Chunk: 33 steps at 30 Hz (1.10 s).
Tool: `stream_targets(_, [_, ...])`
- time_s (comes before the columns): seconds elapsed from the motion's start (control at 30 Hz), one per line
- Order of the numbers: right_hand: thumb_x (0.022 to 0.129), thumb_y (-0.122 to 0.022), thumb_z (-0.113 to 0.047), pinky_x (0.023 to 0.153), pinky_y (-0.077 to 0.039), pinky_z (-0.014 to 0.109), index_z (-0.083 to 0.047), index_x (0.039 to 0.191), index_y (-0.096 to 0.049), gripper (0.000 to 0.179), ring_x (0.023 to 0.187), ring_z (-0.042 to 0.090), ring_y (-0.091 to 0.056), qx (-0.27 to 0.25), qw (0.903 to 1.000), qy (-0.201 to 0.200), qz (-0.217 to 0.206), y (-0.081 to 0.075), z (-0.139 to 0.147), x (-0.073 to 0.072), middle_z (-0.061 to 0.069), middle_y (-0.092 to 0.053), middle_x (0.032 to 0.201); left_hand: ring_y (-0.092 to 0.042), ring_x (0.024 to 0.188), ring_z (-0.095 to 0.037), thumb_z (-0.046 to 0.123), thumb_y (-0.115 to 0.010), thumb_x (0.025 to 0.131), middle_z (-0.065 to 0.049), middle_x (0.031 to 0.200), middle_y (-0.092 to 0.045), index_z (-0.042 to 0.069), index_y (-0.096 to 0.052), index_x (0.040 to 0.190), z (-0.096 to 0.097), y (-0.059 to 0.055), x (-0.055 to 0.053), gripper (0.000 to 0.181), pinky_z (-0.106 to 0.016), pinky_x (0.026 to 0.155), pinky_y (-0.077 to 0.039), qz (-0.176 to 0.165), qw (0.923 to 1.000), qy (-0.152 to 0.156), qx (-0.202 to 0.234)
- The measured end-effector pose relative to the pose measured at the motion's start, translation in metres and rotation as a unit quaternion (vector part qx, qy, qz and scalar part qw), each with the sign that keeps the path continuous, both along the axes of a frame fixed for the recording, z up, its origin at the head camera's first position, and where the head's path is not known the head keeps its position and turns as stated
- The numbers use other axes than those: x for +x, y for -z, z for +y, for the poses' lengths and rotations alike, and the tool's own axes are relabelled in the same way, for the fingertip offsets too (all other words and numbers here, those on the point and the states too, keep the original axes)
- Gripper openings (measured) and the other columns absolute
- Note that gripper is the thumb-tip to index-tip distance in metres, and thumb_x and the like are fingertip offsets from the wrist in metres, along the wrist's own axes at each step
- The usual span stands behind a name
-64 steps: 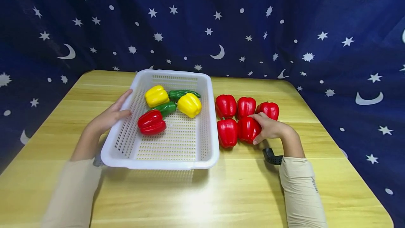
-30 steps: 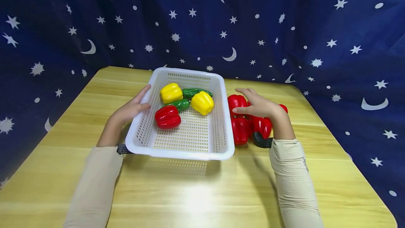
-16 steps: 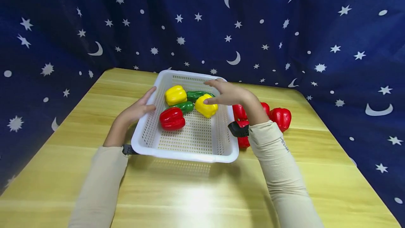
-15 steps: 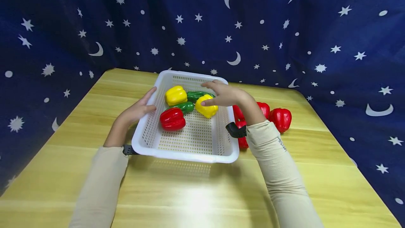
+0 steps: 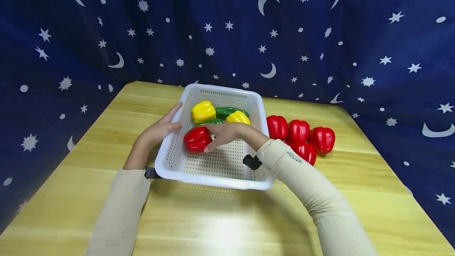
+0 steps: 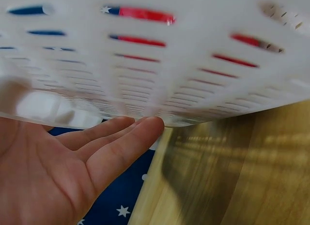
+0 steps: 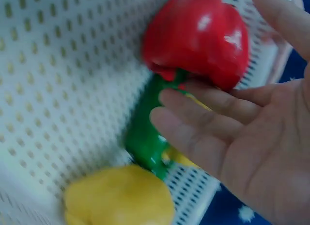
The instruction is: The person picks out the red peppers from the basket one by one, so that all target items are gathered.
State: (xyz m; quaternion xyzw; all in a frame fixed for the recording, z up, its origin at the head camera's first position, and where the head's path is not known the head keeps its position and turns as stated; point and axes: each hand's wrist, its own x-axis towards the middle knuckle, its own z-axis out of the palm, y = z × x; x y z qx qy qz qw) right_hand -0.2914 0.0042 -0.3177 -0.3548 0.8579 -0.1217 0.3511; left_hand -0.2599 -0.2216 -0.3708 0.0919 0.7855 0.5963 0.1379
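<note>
A white perforated basket stands tilted over the table, its left rim held by my left hand. In the left wrist view, straight fingers reach under the basket's slotted wall. Inside the basket are a red bell pepper, two yellow bell peppers and two long green peppers. My right hand reaches in from the right, thumb and fingers spread beside that red bell pepper. The right wrist view shows relaxed fingers over a green pepper, close below the red one.
Several red bell peppers sit bunched on the wooden table, right beside the basket. My right sleeve hides part of that group. A dark blue curtain with stars and moons hangs behind the table.
My right hand has left the red bell peppers on the table and moved left, across the yellow bell pepper, to the red one inside the basket. My left hand has stayed on the rim.
</note>
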Motion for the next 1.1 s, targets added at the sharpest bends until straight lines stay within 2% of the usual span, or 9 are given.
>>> stream_targets(0.27, [0.078, -0.067, -0.034, 0.107, -0.035, 0.035, -0.010, 0.147, -0.002, 0.098, 0.131, 0.020, -0.029, -0.022, 0.9992, -0.030, 0.014, 0.016, -0.021, 0.012, 0.008, -0.023, 0.149, -0.043, 0.116, -0.050, 0.003, -0.035, 0.089, -0.019, 0.151, -0.012, 0.032, 0.006, 0.146, 0.000, 0.001, 0.000, 0.076, -0.052, 0.075, -0.053, 0.014, 0.9998, 0.011, -0.001])
stream_targets(0.43, [0.071, -0.075, -0.030, 0.098, -0.044, 0.030, -0.016, 0.147, -0.003, 0.106, 0.124, 0.020, -0.037, 0.002, 0.9976, -0.056, 0.041, 0.021, -0.036, 0.025, 0.010, -0.023, 0.145, -0.040, 0.118, -0.052, 0.003, -0.034, 0.089, -0.019, 0.152, -0.009, 0.031, 0.006, 0.146, 0.000, 0.001, -0.002, 0.076, -0.054, 0.074, -0.052, 0.019, 0.9997, 0.016, 0.005])
stream_targets(0.6, [0.064, -0.081, -0.031, 0.094, -0.046, 0.029, -0.026, 0.147, 0.001, 0.117, 0.117, 0.020, -0.041, 0.030, 0.9953, -0.040, 0.083, 0.025, -0.041, 0.031, 0.008, -0.025, 0.134, -0.042, 0.118, -0.050, 0.005, -0.035, 0.090, -0.018, 0.152, -0.011, 0.033, 0.005, 0.146, -0.001, -0.001, -0.001, 0.075, -0.054, 0.075, -0.052, 0.011, 0.9999, 0.009, 0.000])
stream_targets(0.7, [0.062, -0.082, -0.033, 0.095, -0.046, 0.028, -0.028, 0.146, 0.003, 0.120, 0.115, 0.020, -0.043, 0.028, 0.9938, -0.025, 0.104, 0.027, -0.041, 0.033, 0.009, -0.026, 0.129, -0.043, 0.117, -0.050, 0.006, -0.035, 0.090, -0.018, 0.152, -0.012, 0.033, 0.005, 0.146, 0.000, -0.002, -0.002, 0.074, -0.053, 0.075, -0.053, 0.010, 0.9999, 0.006, -0.004])
stream_targets(0.9, [0.066, -0.080, -0.028, 0.094, -0.048, 0.031, -0.022, 0.146, -0.001, 0.113, 0.115, 0.021, -0.045, 0.011, 0.9928, -0.010, 0.119, 0.027, -0.039, 0.033, 0.012, -0.028, 0.134, -0.045, 0.114, -0.051, 0.006, -0.035, 0.090, -0.019, 0.152, -0.010, 0.035, 0.006, 0.146, -0.001, 0.000, -0.002, 0.075, -0.053, 0.073, -0.053, 0.006, 0.9999, 0.007, -0.004])
stream_targets(1.1, [0.067, -0.078, -0.023, 0.094, -0.048, 0.036, -0.014, 0.143, -0.014, 0.099, 0.119, 0.022, -0.042, -0.010, 0.9925, -0.004, 0.122, 0.019, -0.024, 0.027, 0.011, -0.032, 0.136, -0.045, 0.114, -0.050, 0.005, -0.035, 0.091, -0.019, 0.152, -0.010, 0.034, 0.008, 0.146, -0.001, -0.002, -0.001, 0.075, -0.052, 0.076, -0.053, 0.005, 0.9999, 0.015, -0.001])
